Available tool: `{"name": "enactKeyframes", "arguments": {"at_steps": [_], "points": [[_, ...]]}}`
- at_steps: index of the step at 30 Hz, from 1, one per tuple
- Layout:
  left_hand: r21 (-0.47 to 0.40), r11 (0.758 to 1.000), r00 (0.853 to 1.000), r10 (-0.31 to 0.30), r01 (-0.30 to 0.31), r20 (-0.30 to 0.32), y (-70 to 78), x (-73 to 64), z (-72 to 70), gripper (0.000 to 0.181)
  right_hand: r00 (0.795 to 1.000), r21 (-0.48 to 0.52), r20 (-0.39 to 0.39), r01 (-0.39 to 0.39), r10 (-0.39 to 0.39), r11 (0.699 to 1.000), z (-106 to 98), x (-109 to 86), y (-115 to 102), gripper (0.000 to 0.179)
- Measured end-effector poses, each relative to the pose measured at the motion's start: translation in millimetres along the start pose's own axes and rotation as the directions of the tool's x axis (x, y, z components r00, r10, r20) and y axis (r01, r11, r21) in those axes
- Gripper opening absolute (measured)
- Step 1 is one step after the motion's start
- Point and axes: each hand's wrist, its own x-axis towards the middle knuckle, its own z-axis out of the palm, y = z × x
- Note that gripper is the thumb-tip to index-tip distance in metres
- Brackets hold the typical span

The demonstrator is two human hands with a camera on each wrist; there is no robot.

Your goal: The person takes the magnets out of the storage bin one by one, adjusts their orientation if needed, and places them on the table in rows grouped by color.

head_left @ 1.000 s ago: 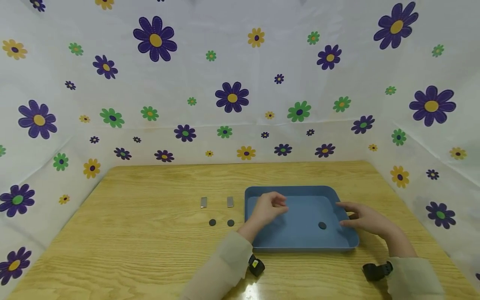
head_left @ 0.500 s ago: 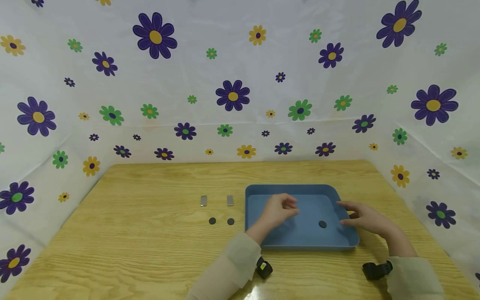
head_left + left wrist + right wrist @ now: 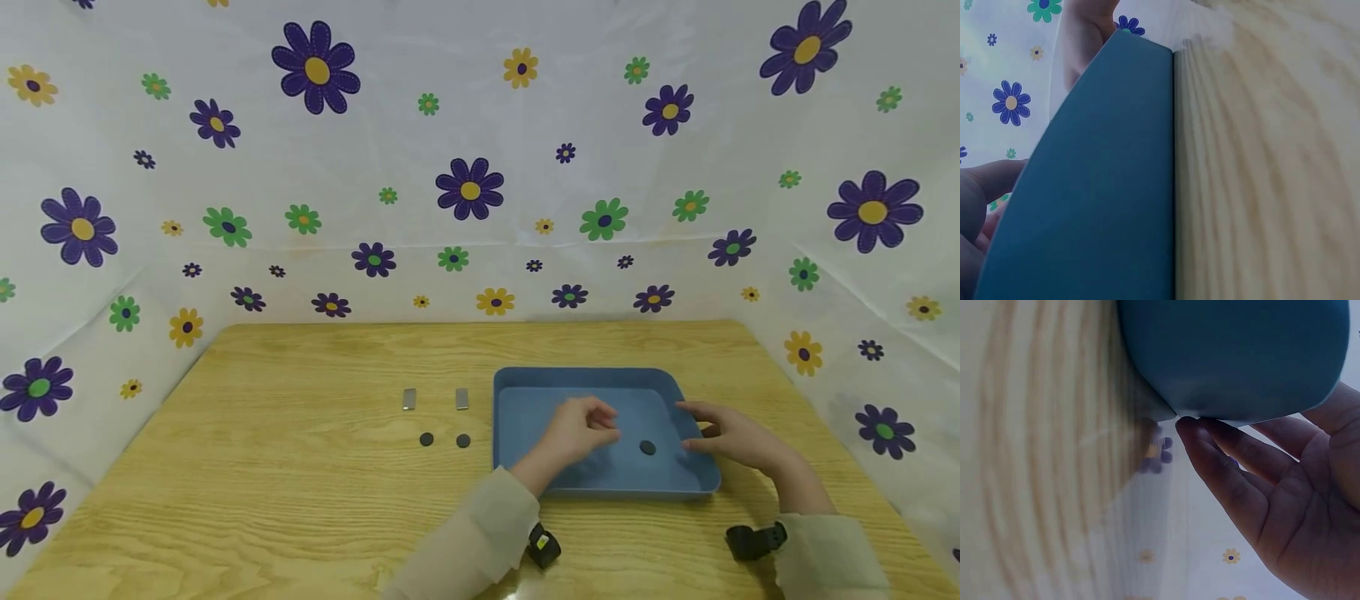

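Observation:
A blue tray (image 3: 525, 425) lies on the right side of the table. Over its inside is my left hand (image 3: 576, 429), fingers curled and thumb near the fingertips; whether it holds anything small I cannot tell. The left wrist view shows only part of this hand (image 3: 979, 203), behind the tray's wall (image 3: 1097, 187). One dark round disc (image 3: 648, 447) lies in the tray, to the right of that hand. My right hand (image 3: 738, 437) holds the tray's right side, thumb and a finger at the rim. In the right wrist view its fingertips (image 3: 1194, 428) touch the outer wall.
Left of the tray, two small grey metal rectangles (image 3: 462, 399) lie on the wooden table (image 3: 300, 467). Two dark discs (image 3: 463, 441) lie in front of them. A flowered white cloth (image 3: 405, 167) stands round the back and sides.
My left hand has moved to the right and slightly toward me over the tray, closer to the disc in it. The right hand has stayed at the rim.

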Motion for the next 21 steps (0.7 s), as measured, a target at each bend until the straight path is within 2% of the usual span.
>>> {"name": "enactKeyframes", "arguments": {"at_steps": [12, 16, 21], "points": [[0.038, 0.999, 0.999, -0.017, 0.018, -0.033, 7.4, 6.6, 25.9, 0.02, 1.0, -0.01, -0.001, 0.006, -0.006, 1.0, -0.6, -1.6, -2.4, 0.066], [0.073, 0.997, 0.999, -0.028, 0.031, -0.041, 8.0, 8.4, 31.0, 0.02, 1.0, 0.002, 0.004, 0.004, -0.004, 1.0, -0.5, -1.9, -3.6, 0.066], [0.104, 0.995, 0.999, -0.008, 0.012, -0.034, 8.3, 11.2, 34.2, 0.019, 1.0, 0.01, 0.004, 0.011, -0.011, 1.0, -0.9, -1.8, -3.1, 0.066]]}}
